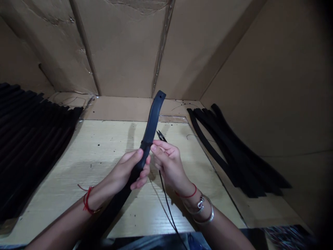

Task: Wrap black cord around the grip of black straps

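My left hand [131,170] is wrapped round a long black curved strap [152,121] and holds it upright over the table; its far end has a small hole. My right hand [168,161] is closed beside the strap at mid-length, fingertips touching it, and holds small black thread snips [161,136] whose blades point up and away. A thin black cord [168,205] hangs down from under my right hand toward me. Red thread bands circle both wrists, and metal bangles sit on the right one.
A pale wooden board [78,166] covers the table. A pile of black straps [28,139] lies at the left, another pile of black straps [234,152] at the right. Cardboard walls [125,48] close in the back and right side.
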Tool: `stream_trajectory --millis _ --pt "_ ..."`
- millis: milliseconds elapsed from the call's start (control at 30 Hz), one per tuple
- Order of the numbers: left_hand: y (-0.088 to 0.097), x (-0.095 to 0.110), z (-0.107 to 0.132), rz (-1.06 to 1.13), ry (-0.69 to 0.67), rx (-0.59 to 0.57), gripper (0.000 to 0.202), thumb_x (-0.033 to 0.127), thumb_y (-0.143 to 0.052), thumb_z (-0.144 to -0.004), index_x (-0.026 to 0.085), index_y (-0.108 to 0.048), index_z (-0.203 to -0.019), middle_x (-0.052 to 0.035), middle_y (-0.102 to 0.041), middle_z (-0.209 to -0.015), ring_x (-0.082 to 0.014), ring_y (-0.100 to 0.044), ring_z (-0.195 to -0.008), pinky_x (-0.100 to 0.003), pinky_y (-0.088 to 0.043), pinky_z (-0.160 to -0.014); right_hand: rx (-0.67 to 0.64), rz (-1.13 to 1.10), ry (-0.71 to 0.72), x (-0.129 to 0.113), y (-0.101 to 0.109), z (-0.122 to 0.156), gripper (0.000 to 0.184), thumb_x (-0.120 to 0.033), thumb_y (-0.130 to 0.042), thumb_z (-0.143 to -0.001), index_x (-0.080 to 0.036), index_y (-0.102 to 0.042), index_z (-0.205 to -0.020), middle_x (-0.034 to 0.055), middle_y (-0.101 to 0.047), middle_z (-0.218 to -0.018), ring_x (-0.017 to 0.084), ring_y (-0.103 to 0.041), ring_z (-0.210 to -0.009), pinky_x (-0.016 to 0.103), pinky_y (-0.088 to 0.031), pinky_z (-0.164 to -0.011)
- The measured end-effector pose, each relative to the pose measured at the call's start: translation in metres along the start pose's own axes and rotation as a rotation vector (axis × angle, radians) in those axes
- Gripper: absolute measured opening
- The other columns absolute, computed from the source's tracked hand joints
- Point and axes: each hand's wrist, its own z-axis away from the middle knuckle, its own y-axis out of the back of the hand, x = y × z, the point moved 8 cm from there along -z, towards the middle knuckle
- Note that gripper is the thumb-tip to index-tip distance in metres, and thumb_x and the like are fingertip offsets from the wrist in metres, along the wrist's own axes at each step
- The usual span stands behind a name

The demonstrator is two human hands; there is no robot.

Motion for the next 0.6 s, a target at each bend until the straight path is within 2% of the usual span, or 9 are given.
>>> stream_trajectory --millis 100,200,267,300,367,467,533,600 --pt "-0.011 -0.006 0.006 0.157 0.072 -0.153 0.039 0.048 -0.040 -0.098 0.014 -0.055 -0.084 0.0027 -0.047 -0.054 -0.0044 -0.042 -0.034 -0.012 -0.032 -0.033 -0.179 -0.028 -0.058 0.000 -0.010 0.003 0.025 -0.036 -0.074 -0.077 -0.015 -0.067 -0.089 -0.0115 -0.032 -0.045 0.002 -0.013 -0.038 0.017 -0.010 -0.034" --pt "-0.022 -0.015 0.013 0.308 0.183 -0.310 0.045 0.051 -0.035 -0.098 0.015 -0.055 -0.081 0.0030 -0.044 -0.051 -0.0047 -0.039 -0.032 -0.012 -0.033 -0.032 -0.380 -0.080 -0.150 0.002 -0.022 0.010 0.030 -0.040 -0.071 -0.081 -0.015 -0.069 -0.098 -0.0124 -0.024 -0.046 0.002 -0.008 -0.038 0.017 -0.007 -0.034" --pt "-0.027 -0.017 0.017 0.347 0.218 -0.366 0.048 0.056 -0.035 -0.096 0.015 -0.055 -0.081 0.0033 -0.042 -0.049 -0.0058 -0.039 -0.032 -0.013 -0.033 -0.031 -0.413 -0.092 -0.154 0.001 -0.023 0.013 0.033 -0.041 -0.072 -0.080 -0.015 -0.070 -0.100 -0.0125 -0.023 -0.045 0.002 -0.009 -0.037 0.017 -0.007 -0.034" --pt "-0.026 -0.016 0.017 0.318 0.220 -0.355 0.049 0.058 -0.036 -0.095 0.015 -0.055 -0.081 0.0030 -0.043 -0.050 -0.0066 -0.040 -0.032 -0.013 -0.033 -0.031 -0.396 -0.081 -0.139 0.000 -0.022 0.013 0.034 -0.042 -0.072 -0.080 -0.014 -0.070 -0.099 -0.0121 -0.025 -0.045 0.001 -0.010 -0.037 0.017 -0.007 -0.034" --pt "-0.019 -0.013 0.014 0.134 0.191 -0.235 0.049 0.059 -0.038 -0.094 0.015 -0.054 -0.083 0.0014 -0.048 -0.052 -0.0081 -0.046 -0.036 -0.015 -0.037 -0.033 -0.335 -0.050 -0.100 -0.002 -0.019 0.011 0.034 -0.043 -0.070 -0.082 -0.013 -0.070 -0.099 -0.0094 -0.036 -0.045 0.002 -0.015 -0.036 0.017 -0.008 -0.034" --pt "-0.003 0.005 0.011 -0.288 0.056 0.024 0.044 0.058 -0.045 -0.093 0.014 -0.054 -0.093 0.0006 -0.054 -0.057 -0.0090 -0.050 -0.043 -0.016 -0.042 -0.041 -0.238 -0.032 -0.091 0.001 -0.016 0.008 0.032 -0.041 -0.072 -0.080 -0.012 -0.071 -0.094 -0.0046 -0.049 -0.052 0.001 -0.019 -0.038 0.017 -0.009 -0.034" --pt "0.004 0.019 0.012 -0.551 -0.040 0.172 0.041 0.055 -0.056 -0.088 0.016 -0.055 -0.100 0.0020 -0.054 -0.061 -0.0089 -0.050 -0.047 -0.016 -0.041 -0.043 -0.177 -0.028 -0.114 0.005 -0.015 0.006 0.031 -0.040 -0.074 -0.078 -0.011 -0.071 -0.089 -0.0038 -0.050 -0.056 0.001 -0.020 -0.040 0.017 -0.011 -0.035" --pt "0.011 0.029 0.014 -0.812 -0.087 0.322 0.038 0.051 -0.061 -0.085 0.017 -0.058 -0.102 0.0030 -0.052 -0.062 -0.0098 -0.049 -0.049 -0.017 -0.037 -0.044 -0.126 -0.017 -0.143 0.010 -0.013 0.004 0.031 -0.039 -0.075 -0.076 -0.011 -0.070 -0.087 -0.0063 -0.043 -0.053 0.001 -0.018 -0.041 0.016 -0.012 -0.036"
